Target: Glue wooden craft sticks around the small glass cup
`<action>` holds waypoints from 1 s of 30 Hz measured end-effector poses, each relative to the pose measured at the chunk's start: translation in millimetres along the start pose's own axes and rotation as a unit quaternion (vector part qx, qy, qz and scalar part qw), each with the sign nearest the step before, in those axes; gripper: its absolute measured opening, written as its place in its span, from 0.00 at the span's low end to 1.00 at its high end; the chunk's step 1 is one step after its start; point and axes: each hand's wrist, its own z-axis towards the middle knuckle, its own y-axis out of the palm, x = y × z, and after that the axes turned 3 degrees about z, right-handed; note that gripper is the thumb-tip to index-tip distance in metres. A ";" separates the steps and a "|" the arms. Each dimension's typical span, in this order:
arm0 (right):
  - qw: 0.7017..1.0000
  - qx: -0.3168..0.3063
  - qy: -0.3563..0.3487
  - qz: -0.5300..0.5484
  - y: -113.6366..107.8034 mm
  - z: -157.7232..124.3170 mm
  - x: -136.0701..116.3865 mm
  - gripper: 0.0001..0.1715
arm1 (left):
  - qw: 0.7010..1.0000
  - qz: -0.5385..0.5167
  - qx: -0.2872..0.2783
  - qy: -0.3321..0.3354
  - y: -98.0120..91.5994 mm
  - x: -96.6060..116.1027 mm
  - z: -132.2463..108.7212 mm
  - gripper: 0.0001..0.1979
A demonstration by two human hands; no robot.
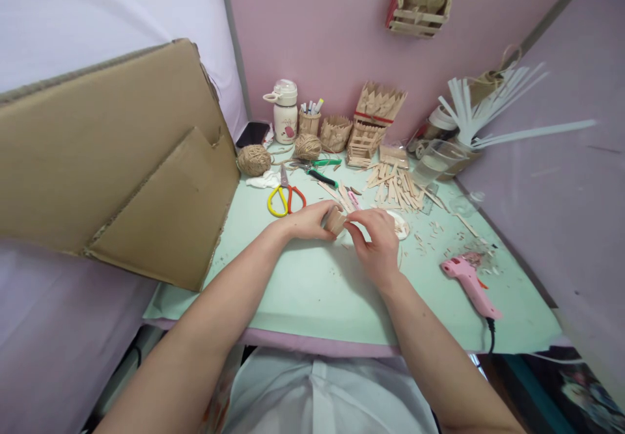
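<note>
Over the middle of the mint-green table, my left hand (315, 221) is wrapped round a small piece built of wooden craft sticks (336, 221). My right hand (375, 239) pinches at the right side of that piece; whatever lies between its fingertips is too small to make out. Just behind the hands lie loose craft sticks and a pink pen-like tool (353, 200). A small white dish (401, 226) holding tiny wood bits is partly hidden by my right hand. Scissors with yellow and red handles (287, 201) rest behind my left hand.
A pink glue gun (471, 284) lies at the right, its cord over the front edge. Craft sticks (398, 187) are heaped at the back right. Twine balls (254, 160), pliers (322, 178) and a bottle (286, 118) stand behind. Cardboard (161, 193) rises at the left.
</note>
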 end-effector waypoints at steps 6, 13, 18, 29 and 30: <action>1.000 0.002 0.012 -0.012 0.6 -0.8 0.0 0.05 | 1.000 -0.008 0.011 0.002 1.5 -1.8 -0.3 0.26; 1.000 0.010 0.021 -0.005 2.4 -2.6 0.3 0.06 | 1.000 -0.014 0.019 0.002 1.7 -0.1 -1.0 0.24; 0.999 0.013 0.033 0.011 0.6 -2.4 0.0 0.11 | 1.000 -0.003 0.011 -0.008 1.5 0.5 -1.1 0.26; 0.996 -0.066 0.053 0.004 -3.6 -11.2 14.7 0.29 | 1.000 -0.024 0.013 0.002 1.7 -3.9 -2.4 0.48; 0.995 -0.070 0.064 0.010 -2.7 -12.1 14.7 0.30 | 0.999 -0.029 0.014 -0.001 1.9 -3.4 -2.4 0.49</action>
